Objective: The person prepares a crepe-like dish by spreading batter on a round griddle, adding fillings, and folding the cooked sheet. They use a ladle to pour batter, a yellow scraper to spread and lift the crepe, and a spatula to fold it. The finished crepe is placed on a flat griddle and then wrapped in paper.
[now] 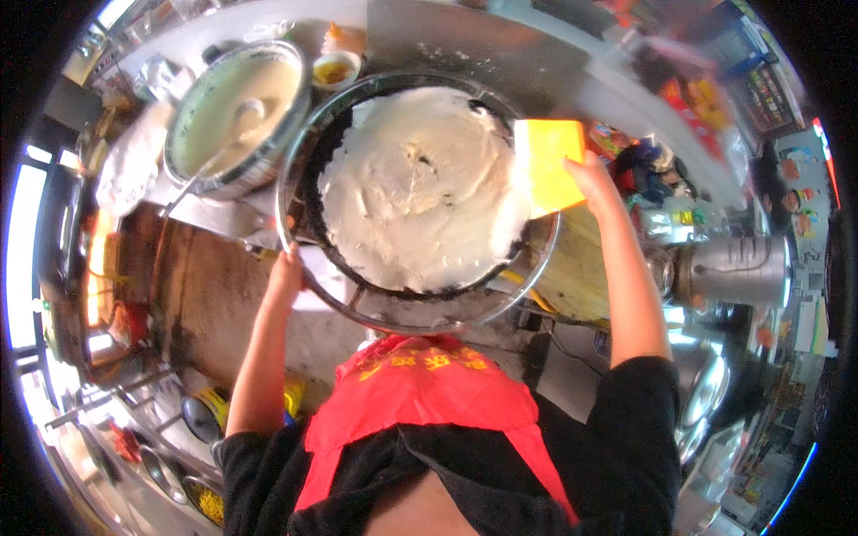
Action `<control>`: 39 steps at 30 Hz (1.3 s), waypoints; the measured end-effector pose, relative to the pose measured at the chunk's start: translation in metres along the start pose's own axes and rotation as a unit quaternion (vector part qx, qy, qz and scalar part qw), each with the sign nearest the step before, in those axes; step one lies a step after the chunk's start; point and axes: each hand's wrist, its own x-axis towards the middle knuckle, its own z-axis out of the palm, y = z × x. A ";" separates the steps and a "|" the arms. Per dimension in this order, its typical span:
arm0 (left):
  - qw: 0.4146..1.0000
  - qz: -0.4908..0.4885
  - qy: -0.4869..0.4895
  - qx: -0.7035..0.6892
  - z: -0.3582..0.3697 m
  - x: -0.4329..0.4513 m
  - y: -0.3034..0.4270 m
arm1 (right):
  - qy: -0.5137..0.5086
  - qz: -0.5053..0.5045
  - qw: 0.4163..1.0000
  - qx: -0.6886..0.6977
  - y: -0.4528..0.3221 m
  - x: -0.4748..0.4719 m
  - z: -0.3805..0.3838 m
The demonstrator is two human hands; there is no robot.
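A layer of pale batter (415, 194) covers most of a round black griddle (314, 167), with ragged edges and a few small dark gaps. Around the griddle runs a metal ring (287, 194). My left hand (288, 273) grips this ring at its lower left. In my right hand (591, 177) is a flat yellow scraper (551, 164), held at the right side of the griddle. Its left edge meets the batter, and whitish batter coats that edge.
Left of the griddle stands a large pot (221, 120) of thin batter with a ladle (249, 115) in it. Behind them sits a small bowl (335, 70) of brownish liquid. A wooden board (576, 268) lies to the right, near a metal canister (734, 271).
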 end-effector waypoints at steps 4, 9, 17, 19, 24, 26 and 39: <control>0.999 -0.007 -0.027 0.017 -0.008 0.008 0.003 | -0.036 0.059 0.997 0.030 0.005 0.002 0.043; 0.960 0.092 0.103 0.243 -0.004 -0.008 0.019 | -0.002 0.096 0.990 0.105 0.027 -0.065 0.028; 0.915 0.349 -0.163 0.118 0.135 -0.094 0.142 | 0.050 0.070 0.992 0.093 0.017 -0.171 0.068; 0.951 0.211 -0.219 0.059 0.164 -0.098 0.179 | 0.083 0.055 0.995 -0.009 -0.020 -0.178 0.083; 0.980 0.091 -0.178 -0.015 0.198 -0.054 0.194 | 0.092 -0.193 0.964 -0.156 -0.018 -0.182 0.102; 0.980 0.115 -0.164 -0.008 0.190 -0.026 0.174 | 0.081 -0.104 0.981 -0.142 -0.018 -0.182 0.089; 0.984 0.143 -0.079 -0.069 0.103 -0.046 0.221 | 0.108 -0.067 0.982 -0.138 -0.014 -0.002 0.112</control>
